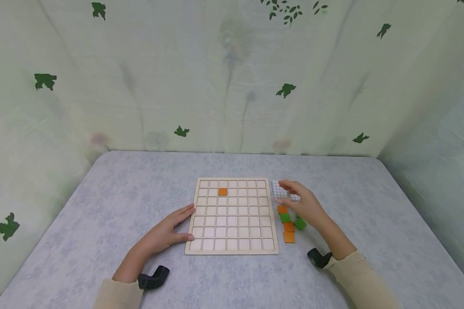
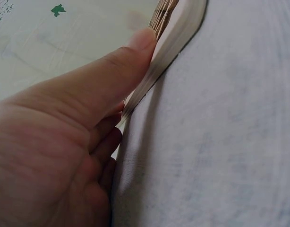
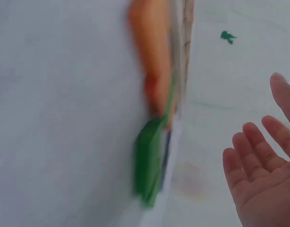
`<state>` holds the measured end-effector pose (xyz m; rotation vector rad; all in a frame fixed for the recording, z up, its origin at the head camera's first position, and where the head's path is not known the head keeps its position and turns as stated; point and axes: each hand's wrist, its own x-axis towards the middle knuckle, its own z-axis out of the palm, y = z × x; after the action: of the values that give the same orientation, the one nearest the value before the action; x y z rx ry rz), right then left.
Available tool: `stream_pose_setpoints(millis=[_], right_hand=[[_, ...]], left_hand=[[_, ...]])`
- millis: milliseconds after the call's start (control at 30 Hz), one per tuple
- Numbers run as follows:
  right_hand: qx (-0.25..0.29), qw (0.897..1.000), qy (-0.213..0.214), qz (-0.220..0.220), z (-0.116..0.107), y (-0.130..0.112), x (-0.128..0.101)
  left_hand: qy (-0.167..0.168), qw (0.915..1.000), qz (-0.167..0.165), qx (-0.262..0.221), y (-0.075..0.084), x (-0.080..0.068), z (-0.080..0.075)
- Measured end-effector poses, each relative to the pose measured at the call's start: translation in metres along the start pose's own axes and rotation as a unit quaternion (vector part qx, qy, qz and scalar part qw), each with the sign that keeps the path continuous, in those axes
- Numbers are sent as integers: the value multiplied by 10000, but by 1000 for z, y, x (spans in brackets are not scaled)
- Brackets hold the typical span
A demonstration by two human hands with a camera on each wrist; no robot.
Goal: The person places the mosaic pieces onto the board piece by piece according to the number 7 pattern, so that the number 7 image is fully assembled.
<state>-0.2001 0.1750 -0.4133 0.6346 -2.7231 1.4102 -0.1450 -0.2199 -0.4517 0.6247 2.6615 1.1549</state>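
Note:
A wooden grid board [image 1: 232,216] lies flat on the table, with one orange tile [image 1: 222,192] set in a cell near its far edge. My left hand [image 1: 170,229] rests against the board's left edge, fingers straight; in the left wrist view my thumb [image 2: 135,47] presses the board's edge [image 2: 178,33]. My right hand [image 1: 303,206] hovers right of the board, fingers straight, above a small white gridded card [image 1: 279,191] and loose orange [image 1: 289,237] and green [image 1: 300,223] tiles. In the right wrist view my right hand [image 3: 263,175] holds nothing, beside blurred green [image 3: 147,161] and orange [image 3: 152,61] tiles.
The grey mottled table [image 1: 100,206] is enclosed by pale cloth walls [image 1: 216,86] printed with green leaves, at the back and both sides. Black wrist camera mounts [image 1: 153,278] sit near both forearms at the front.

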Motion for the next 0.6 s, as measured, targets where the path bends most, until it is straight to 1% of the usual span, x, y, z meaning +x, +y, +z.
stream_pose_setpoints(millis=[133, 400, 500, 600], right_hand=[[-221, 9994, -16, 253, -9, 15, -14], [-585, 9963, 9, 629, -19, 36, -33], [-665, 9945, -61, 804, -22, 43, -40], [-767, 9934, -172, 836, -24, 49, -45]], left_hand=[[-23, 10000, 11, 20, 0, 0, 0], [-36, 10000, -6, 12, 2, 0, -1], [-43, 10000, -15, 13, 2, 0, 0], [-36, 10000, -22, 2, 2, 0, -1]])
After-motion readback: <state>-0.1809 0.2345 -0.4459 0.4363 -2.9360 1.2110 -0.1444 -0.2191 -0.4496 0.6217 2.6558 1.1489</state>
